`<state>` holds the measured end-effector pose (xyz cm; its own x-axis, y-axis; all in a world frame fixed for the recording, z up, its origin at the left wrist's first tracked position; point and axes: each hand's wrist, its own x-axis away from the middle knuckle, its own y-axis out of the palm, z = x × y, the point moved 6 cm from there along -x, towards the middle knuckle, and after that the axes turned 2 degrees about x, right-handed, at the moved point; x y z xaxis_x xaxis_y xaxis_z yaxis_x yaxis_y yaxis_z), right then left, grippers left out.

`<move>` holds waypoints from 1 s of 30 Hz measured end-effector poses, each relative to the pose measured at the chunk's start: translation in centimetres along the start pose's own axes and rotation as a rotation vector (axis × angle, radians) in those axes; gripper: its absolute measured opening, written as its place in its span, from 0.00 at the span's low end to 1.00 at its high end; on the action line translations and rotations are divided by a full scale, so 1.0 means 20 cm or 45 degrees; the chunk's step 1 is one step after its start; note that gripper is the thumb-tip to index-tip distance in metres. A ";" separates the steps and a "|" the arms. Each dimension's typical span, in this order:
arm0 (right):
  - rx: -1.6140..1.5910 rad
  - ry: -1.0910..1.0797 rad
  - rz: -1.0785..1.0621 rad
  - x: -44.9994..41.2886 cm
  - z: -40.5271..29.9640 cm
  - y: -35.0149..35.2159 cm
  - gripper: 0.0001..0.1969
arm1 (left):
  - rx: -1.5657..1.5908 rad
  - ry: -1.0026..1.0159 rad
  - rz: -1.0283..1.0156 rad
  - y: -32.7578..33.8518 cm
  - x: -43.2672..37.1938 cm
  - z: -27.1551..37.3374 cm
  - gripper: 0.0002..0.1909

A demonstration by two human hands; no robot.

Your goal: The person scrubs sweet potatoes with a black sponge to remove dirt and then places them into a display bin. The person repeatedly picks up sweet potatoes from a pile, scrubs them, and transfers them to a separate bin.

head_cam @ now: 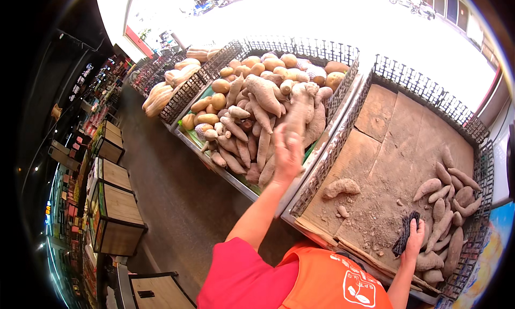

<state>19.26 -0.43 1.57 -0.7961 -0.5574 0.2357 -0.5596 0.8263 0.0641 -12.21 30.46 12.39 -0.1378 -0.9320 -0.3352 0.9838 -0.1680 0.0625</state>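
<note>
My left hand (288,150) is stretched over the heap of sweet potatoes (261,103), its fingers around the lower end of a long sweet potato (297,117) that looks blurred. My right hand (415,238) grips a bunched dark cloth or glove (404,233) above the dusty cardboard (386,148) of the right bin. Just beyond that hand, a pile of sweet potatoes (442,220) lies along the bin's right side. One curved sweet potato (341,188) and a small broken piece (342,211) rest apart on the soil-strewn cardboard.
Potatoes (219,101) lie behind and left of the heap. Black plastic lattice fencing (426,87) borders the bins. Butternut-type squashes (159,95) stand in a farther bin. A dark floor aisle (161,168) runs left, beside wooden display stands (120,216). A metal edge (322,148) separates the two bins.
</note>
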 end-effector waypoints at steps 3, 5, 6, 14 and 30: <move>-0.095 0.054 -0.030 0.02 0.09 -0.01 0.04 | -0.167 0.018 0.455 -0.38 -0.26 0.04 0.24; -0.099 0.045 -0.056 0.04 0.12 0.02 0.04 | -0.236 0.017 0.498 -0.73 -0.51 -0.18 0.23; -0.073 0.052 -0.074 0.06 0.12 0.04 0.04 | -0.349 0.111 0.545 -0.83 -0.60 -0.22 0.25; 0.088 0.097 0.134 0.18 0.14 0.03 0.10 | -0.945 0.073 0.136 -1.11 -0.91 -0.45 0.17; -0.578 -0.055 0.469 0.47 0.04 -0.50 0.06 | -0.525 -0.480 -1.706 1.40 1.04 -0.41 0.40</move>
<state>17.24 -13.92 2.42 -0.9334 -0.2217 0.2821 -0.0969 0.9128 0.3967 13.34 8.95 -0.65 -0.9197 -0.1914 0.3428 0.0485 -0.9219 -0.3844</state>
